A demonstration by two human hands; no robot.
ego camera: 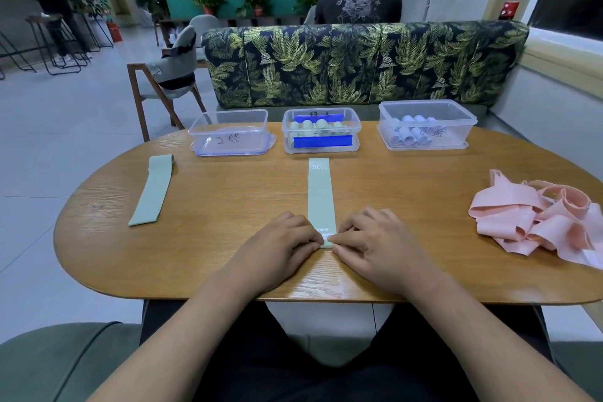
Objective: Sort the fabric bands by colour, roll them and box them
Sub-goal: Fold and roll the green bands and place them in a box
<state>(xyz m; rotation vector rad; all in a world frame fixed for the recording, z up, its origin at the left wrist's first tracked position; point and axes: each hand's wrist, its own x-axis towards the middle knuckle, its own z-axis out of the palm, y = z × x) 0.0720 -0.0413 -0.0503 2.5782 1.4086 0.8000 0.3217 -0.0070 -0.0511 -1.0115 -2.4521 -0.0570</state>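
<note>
1. Both of my hands pinch the near end of the green band (321,199). My left hand (280,243) has it at the left corner and my right hand (375,240) at the right corner, with the fingers curled and the fingertips meeting over the fabric.
2. That band lies flat on the table (228,254) straight in front of me. It runs away from me towards the middle box (287,140), and its printed far end stops just short of the box.
3. I judge the step in hand to be the start of the roll. The near edge looks barely turned over, and almost the whole length lies unrolled.
4. The next move calls for a tight, even first turn. After that I need to roll forward with both hands level, so the band does not skew or come out cone-shaped.
5. The middle box already holds green rolls (306,124), so this one probably belongs there once it is finished.
6. A second green band (151,189) lies flat at the left of the table, well apart from my hands and not yet rolled.
7. A loose heap of pink bands (538,222) sits at the right, also unrolled.
8. The left box (228,112) looks empty, and the right box (427,103) holds pale rolls (411,135).
9. Nothing lies on the band ahead of my hands. The only thing to watch is the middle box, which stands close to the far end.
</note>
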